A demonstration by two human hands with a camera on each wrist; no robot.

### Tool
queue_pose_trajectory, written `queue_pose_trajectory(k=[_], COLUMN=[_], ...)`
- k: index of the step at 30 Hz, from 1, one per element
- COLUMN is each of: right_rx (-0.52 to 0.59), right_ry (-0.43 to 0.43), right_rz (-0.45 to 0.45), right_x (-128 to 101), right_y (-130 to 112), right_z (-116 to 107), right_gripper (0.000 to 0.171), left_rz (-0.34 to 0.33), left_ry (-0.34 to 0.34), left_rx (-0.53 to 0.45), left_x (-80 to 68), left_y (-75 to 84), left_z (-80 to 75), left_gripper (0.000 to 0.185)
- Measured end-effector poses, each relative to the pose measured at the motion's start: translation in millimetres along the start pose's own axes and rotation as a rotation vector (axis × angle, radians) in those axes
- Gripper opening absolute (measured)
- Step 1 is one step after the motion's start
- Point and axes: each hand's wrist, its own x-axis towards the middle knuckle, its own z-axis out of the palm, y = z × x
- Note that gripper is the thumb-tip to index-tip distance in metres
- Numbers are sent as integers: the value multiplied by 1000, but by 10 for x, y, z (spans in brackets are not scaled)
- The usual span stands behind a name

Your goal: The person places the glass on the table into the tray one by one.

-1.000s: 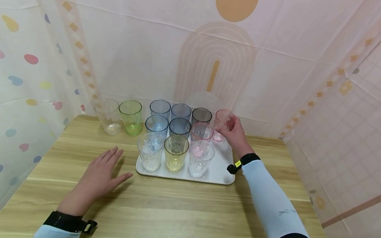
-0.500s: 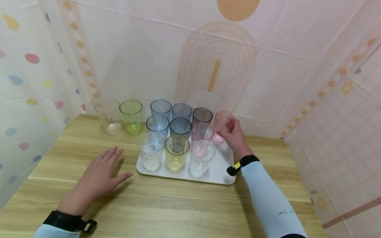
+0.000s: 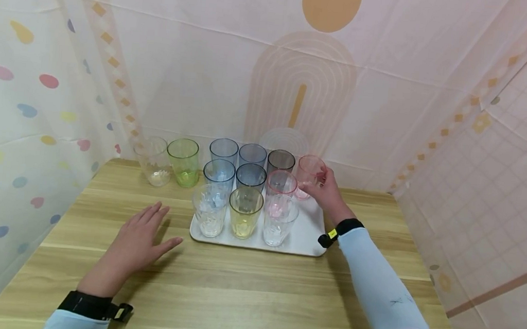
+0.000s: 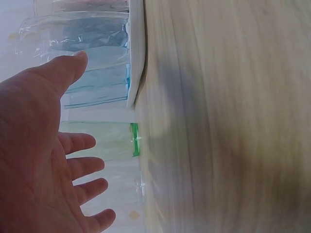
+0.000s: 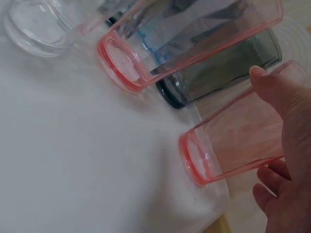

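Observation:
My right hand [image 3: 328, 193] holds a clear pink glass [image 5: 238, 136] at the tray's back right corner, thumb on one side and fingers on the other. Its base is right at the white tray [image 3: 309, 235], upright in the head view. Another pink glass [image 5: 131, 63] and a dark grey glass [image 5: 218, 68] stand beside it. My left hand [image 3: 134, 242] is spread over the wooden table, left of the tray, and holds nothing. A clear glass [image 3: 208, 214] at the tray's front left corner is the tray glass nearest to it.
Blue glasses [image 3: 219, 171], a yellow glass [image 3: 244, 217] and another clear glass [image 3: 279, 225] fill much of the tray. Left of it, a green glass [image 3: 183, 163] and a clear glass [image 3: 154, 163] stand on the table [image 3: 234, 296]. A patterned curtain [image 3: 197, 66] hangs close behind.
My right hand has lowered the pink glass slightly at the tray's back right corner. The left hand has stayed in place.

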Motion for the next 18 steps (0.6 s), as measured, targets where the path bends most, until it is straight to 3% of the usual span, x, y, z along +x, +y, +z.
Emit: queue_pose_trajectory(k=[8, 18], right_rx=[-159, -342], right_ry=[-62, -78], right_rz=[-53, -150], right_x=[-524, -1418], right_y=[33, 127], right_z=[-214, -372], right_gripper=[103, 98], left_rz=[15, 18], left_ry=[4, 4], left_rx=[11, 7], left_x=[18, 22], left_y=[2, -17], left_z=[-16, 20], left_gripper=[99, 99])
